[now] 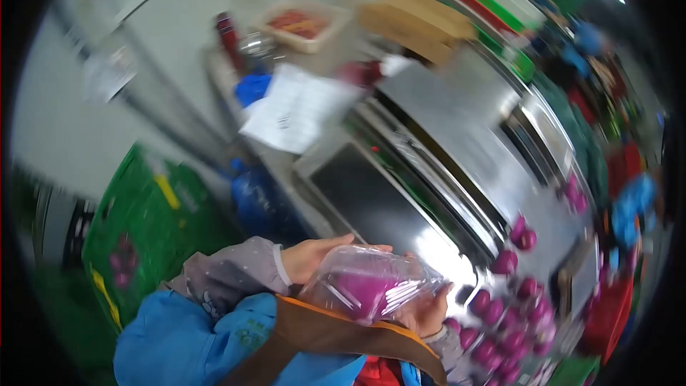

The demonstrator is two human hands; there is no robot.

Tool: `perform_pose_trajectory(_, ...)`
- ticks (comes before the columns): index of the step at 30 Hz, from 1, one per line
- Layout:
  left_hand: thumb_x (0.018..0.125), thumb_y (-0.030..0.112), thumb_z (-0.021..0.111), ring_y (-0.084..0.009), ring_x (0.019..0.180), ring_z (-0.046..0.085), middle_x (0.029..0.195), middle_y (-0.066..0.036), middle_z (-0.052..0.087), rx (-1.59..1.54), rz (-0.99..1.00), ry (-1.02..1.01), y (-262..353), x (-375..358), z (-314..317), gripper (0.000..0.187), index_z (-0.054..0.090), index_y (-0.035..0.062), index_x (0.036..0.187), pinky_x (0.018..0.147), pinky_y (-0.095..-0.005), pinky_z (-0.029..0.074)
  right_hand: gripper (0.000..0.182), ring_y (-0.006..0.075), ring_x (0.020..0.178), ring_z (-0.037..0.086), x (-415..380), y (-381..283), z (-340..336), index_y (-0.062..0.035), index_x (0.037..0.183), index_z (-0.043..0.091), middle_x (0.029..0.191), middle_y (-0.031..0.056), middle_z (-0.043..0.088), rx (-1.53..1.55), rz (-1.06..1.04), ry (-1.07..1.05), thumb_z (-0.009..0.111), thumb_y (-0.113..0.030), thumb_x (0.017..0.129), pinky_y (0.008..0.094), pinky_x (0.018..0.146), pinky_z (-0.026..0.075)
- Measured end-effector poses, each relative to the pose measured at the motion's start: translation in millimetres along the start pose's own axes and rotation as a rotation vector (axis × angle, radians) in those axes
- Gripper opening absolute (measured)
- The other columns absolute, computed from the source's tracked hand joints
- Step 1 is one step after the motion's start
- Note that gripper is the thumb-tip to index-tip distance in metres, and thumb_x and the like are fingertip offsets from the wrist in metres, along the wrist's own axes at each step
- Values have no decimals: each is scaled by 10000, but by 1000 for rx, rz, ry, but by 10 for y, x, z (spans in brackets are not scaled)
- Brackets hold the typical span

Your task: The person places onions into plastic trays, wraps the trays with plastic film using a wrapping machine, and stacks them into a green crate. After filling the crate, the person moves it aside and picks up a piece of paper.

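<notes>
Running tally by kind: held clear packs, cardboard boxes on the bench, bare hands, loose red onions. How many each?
Clear plastic pack: 1
Cardboard box: 1
Hands: 2 (left hand, right hand)
Red onions: overlapping and blurred, no reliable count
Total, without onions: 4

Open passage: over dark plate (382, 189), just ahead of left fingers (340, 242). Beyond plate, metal rails (437, 180) cut across low path. Right of right fingers (441, 303): onion pile (509, 329) crowds desk (554, 232), passable only from above. Ahead-left of left fingers: blue bottle (261, 200); farther left, green crate (153, 207). Between both hands' fingers: clear pack (364, 287) blocks gap.
</notes>
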State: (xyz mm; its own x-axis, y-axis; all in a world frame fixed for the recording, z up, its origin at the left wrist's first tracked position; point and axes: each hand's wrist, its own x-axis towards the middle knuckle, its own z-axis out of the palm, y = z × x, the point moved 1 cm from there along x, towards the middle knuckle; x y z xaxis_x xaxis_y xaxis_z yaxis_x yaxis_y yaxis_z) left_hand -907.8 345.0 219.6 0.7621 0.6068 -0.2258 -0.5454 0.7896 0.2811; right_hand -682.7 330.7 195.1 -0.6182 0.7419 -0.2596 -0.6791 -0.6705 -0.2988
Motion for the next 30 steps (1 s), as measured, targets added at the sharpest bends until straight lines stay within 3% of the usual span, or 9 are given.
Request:
perform_pose_trajectory(5, 870, 587, 261, -234, 1244, 352, 1360, -141, 343, -211, 385, 126, -283, -537, -350, 745, 271, 13, 1345, 1048, -393, 256, 804, 290, 1227, 350, 354, 276, -84, -35, 1374, 182, 1394, 150, 240, -642, 130, -97, 503, -523, 821, 417, 1003, 309)
perform_pose_trajectory(10, 862, 321, 555, -170, 1179, 402, 1285, -105, 426, 676, 554, 434, -89, -1690, -250, 617, 280, 71, 1355, 991, -325, 319, 672, 259, 1176, 416, 922, 660, 887, 8, 1323, 298, 1296, 149, 393, -976, 220, -271, 489, -438, 859, 371, 967, 355)
perform_pose_trajectory(12, 870, 326, 543, -193, 1145, 427, 1266, -74, 451, 921, 604, 698, -72, -2068, -287, 513, 404, 68, 1291, 946, -325, 366, 564, 272, 1014, 534, 1309, 946, 1227, -46, 1291, 297, 1190, 172, 450, -1000, 318, -317, 479, -389, 882, 345, 749, 509)
perform_pose_trajectory(14, 897, 337, 488, -186, 1139, 434, 1259, -74, 459, 528, 640, 917, -154, -2764, -203, 493, 397, 63, 1296, 881, -361, 423, 529, 289, 1061, 499, 1581, 1528, 1669, -52, 1287, 284, 1220, 179, 416, -816, 464, -374, 464, -357, 893, 402, 756, 505)
perform_pose_trajectory(16, 935, 296, 400, -233, 1108, 481, 1248, -102, 459, 210, 1022, 712, -363, -3295, -843, 433, 371, 68, 1302, 865, -427, 452, 529, 296, 1101, 464, 1873, 2168, 1925, -71, 1293, 267, 1255, 175, 376, -814, 410, -498, 470, -351, 892, 433, 779, 487)
perform_pose_trajectory(18, 933, 296, 403, -270, 1089, 501, 1241, -118, 461, 501, 1183, 1026, -568, -3857, -1420, 440, 351, 68, 1306, 890, -448, 442, 483, 256, 1039, 486, 2069, 2800, 1987, -100, 1283, 293, 1247, 134, 382, -900, 330, -456, 508, -272, 886, 406, 825, 454)
perform_pose_trajectory(21, 925, 308, 421, -276, 1087, 504, 1227, -110, 474, 216, 1263, 1167, -823, -4622, -2082, 449, 354, 73, 1302, 904, -449, 433, 359, 221, 987, 517, 2030, 3519, 2012, -83, 1190, 358, 1148, 118, 455, -1043, 408, -459, 508, -206, 887, 352, 767, 472)
perform_pose_trajectory(23, 884, 228, 523, -238, 1104, 486, 1273, -112, 440, -362, 1351, 1085, -914, -4905, -2374, 468, 370, 73, 1299, 921, -413, 409, 323, 220, 932, 547, 1961, 3776, 2016, -76, 1177, 372, 1146, 127, 464, -1022, 506, -439, 486, -182, 894, 336, 741, 479)
perform_pose_trajectory(30, 901, 292, 488, -229, 1073, 503, 1209, -105, 505, -342, 1466, 1457, -981, -5139, -3378, 461, 389, 97, 1306, 899, -358, 418, 176, 173, 719, 578, 1912, 3851, 1979, -22, 1000, 502, 938, 131, 576, -1058, 460, -241, 501, -153, 883, 286, 637, 484)
